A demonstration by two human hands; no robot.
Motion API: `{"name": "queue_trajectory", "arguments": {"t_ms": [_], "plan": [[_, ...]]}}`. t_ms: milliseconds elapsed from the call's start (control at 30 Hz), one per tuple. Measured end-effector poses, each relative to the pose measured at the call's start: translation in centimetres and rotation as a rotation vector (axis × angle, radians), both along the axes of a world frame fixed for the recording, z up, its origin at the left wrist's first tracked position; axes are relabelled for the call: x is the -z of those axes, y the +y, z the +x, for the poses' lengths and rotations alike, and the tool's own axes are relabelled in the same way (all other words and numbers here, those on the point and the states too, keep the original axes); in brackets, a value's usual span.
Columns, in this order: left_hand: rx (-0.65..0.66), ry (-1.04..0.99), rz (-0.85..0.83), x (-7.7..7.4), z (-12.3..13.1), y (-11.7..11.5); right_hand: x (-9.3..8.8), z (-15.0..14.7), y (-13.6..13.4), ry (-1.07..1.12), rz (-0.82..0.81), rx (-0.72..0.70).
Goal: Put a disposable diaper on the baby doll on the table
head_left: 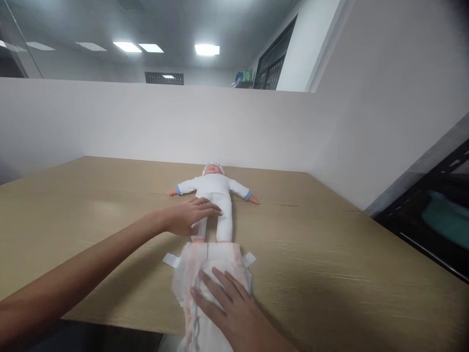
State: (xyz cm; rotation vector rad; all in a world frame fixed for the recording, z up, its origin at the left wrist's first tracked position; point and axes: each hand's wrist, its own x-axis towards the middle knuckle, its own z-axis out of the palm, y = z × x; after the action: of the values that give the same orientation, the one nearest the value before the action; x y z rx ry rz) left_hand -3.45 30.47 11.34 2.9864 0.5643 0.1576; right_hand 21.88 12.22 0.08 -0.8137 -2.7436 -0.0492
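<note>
A baby doll (213, 185) in white clothes with blue cuffs and a white cap lies on its back, arms spread and feet toward me. My left hand (192, 215) reaches over its legs, fingers extended and holding nothing; whether it touches them I cannot tell. Just below the doll's feet an unfolded diaper (186, 274) lies flat with its two side tabs out. Its near end hangs past the table edge. My right hand (230, 305) rests on the diaper's middle, fingers spread.
The tan table (311, 264) reaches back to a low white partition (154, 122). On the right, a dark rack (436, 210) holding something teal stands beside the table. The table's front edge runs below my left forearm.
</note>
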Motion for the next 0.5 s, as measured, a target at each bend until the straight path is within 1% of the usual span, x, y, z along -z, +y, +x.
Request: {"name": "queue_trajectory", "arguments": {"t_ms": [100,233,300,400,500], "plan": [[0.051,0.074,-0.027,0.1,0.9,-0.7,0.7,-0.5,-0.8,-0.017,0.12,0.027],[0.182,0.152,0.003,0.4,2.1,-1.2,0.5,-1.0,-1.5,-0.028,0.247,0.044],[0.217,0.192,0.02,0.6,2.5,-1.3,0.4,-1.0,-1.8,-0.03,0.287,0.049],[0.25,0.206,0.045,0.5,2.9,-1.1,0.9,-1.0,-2.0,-0.016,0.367,0.062],[0.326,0.188,0.078,0.4,3.3,-0.9,1.6,-0.9,-2.2,0.009,0.466,0.079]]}}
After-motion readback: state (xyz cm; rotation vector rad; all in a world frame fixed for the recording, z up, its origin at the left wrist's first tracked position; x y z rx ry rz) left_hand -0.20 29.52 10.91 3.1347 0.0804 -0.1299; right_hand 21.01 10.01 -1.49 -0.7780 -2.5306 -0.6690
